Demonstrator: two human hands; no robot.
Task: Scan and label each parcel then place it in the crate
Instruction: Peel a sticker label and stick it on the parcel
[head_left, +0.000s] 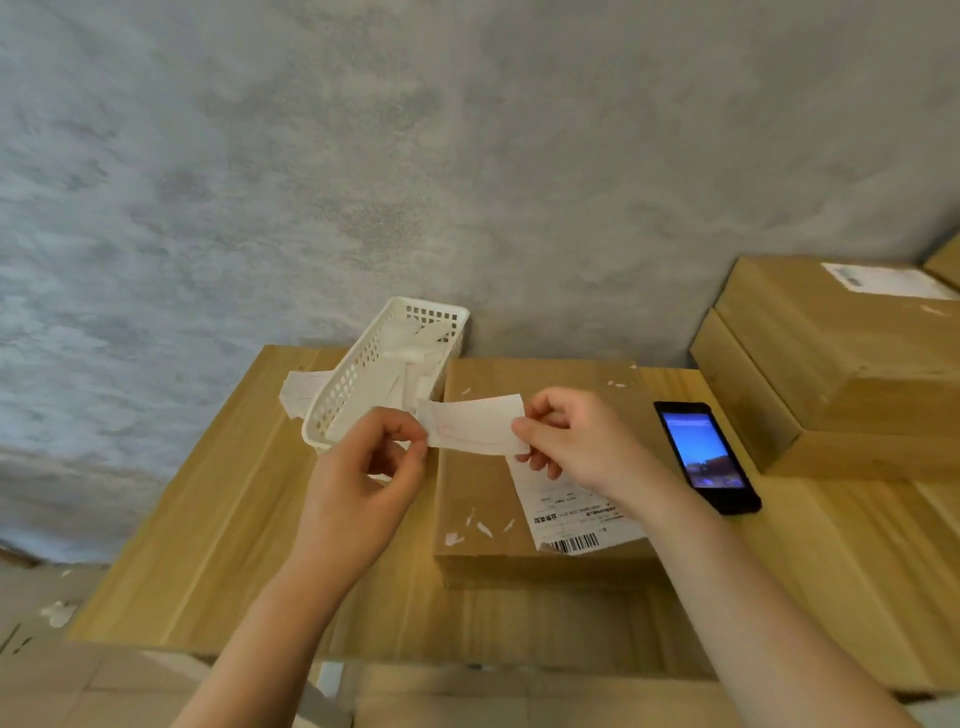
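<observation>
A flat cardboard parcel (483, 499) lies on the wooden table (208, 519), with a white printed shipping label (566, 514) stuck on its near right part. Above the parcel I hold a small white label (472, 422) stretched between both hands. My left hand (363, 483) pinches its left end between thumb and fingers. My right hand (566, 441) pinches its right end. My right hand covers part of the shipping label.
A white perforated plastic basket (358, 374) with paper strips stands behind my left hand, loose labels (301, 389) beside it. A black phone (706, 457) with a lit screen lies right of the parcel. Stacked cardboard boxes (841, 364) fill the right. A grey wall rises behind.
</observation>
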